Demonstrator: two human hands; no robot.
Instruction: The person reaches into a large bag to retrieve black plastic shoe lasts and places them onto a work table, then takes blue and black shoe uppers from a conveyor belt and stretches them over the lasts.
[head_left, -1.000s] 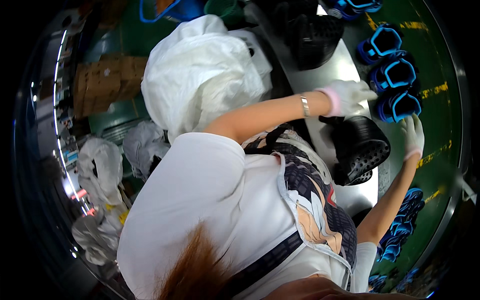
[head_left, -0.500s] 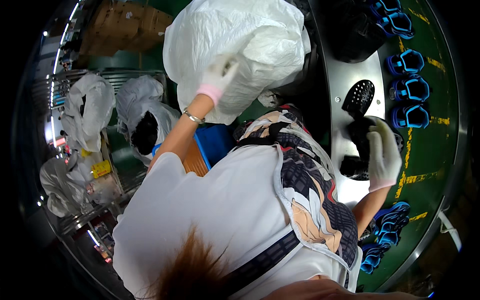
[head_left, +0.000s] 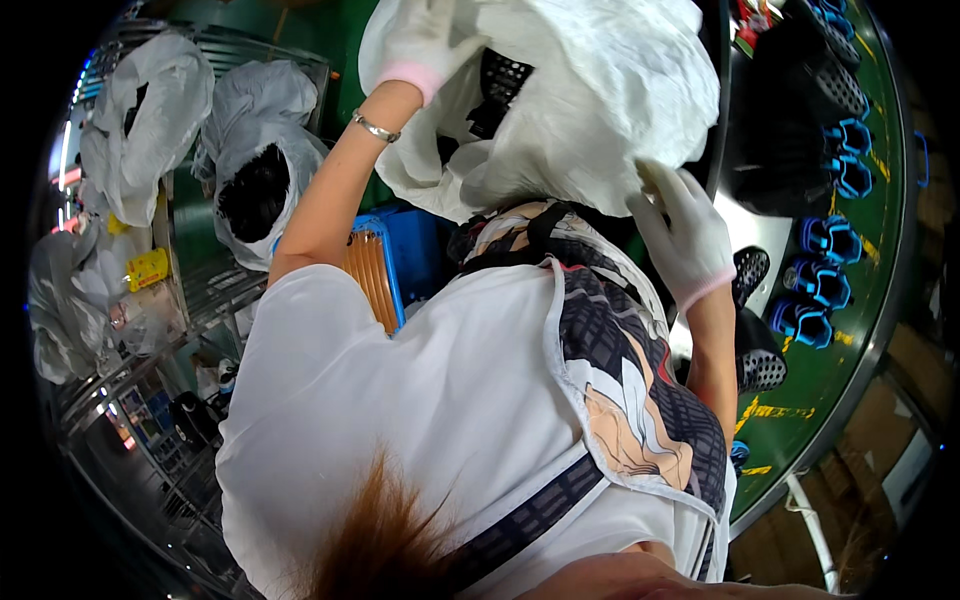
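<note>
A big white bag [head_left: 590,110] fills the top centre of the view, crumpled and bulging, held up between two gloved hands. Its mouth gapes toward the left, and black perforated parts [head_left: 500,85] are seen inside it.

Below the bag, a white shirt [head_left: 420,400] with a printed panel takes up most of the lower frame; a dark strap crosses it near the bottom.

At the right, a green belt [head_left: 850,330] curves along the rim, marked with yellow lines. Blue-rimmed holders [head_left: 825,240] are lined along it, and black perforated pieces [head_left: 755,350] lie on a metal surface beside them.

At the left, a wire rack [head_left: 200,290] is seen holding more white bags [head_left: 150,110], one of them open on dark contents.

A blue crate [head_left: 405,260] is seen just under the bag, behind the left arm.

The left hand [head_left: 425,40], in a white glove with a pink cuff, is closed on the bag's upper rim, fingers gripping the plastic. A metal bracelet [head_left: 375,127] is worn on that wrist.

The right hand [head_left: 685,235], gloved alike, is pressed against the bag's lower right side, fingers spread and flat on the plastic rather than pinching it.
</note>
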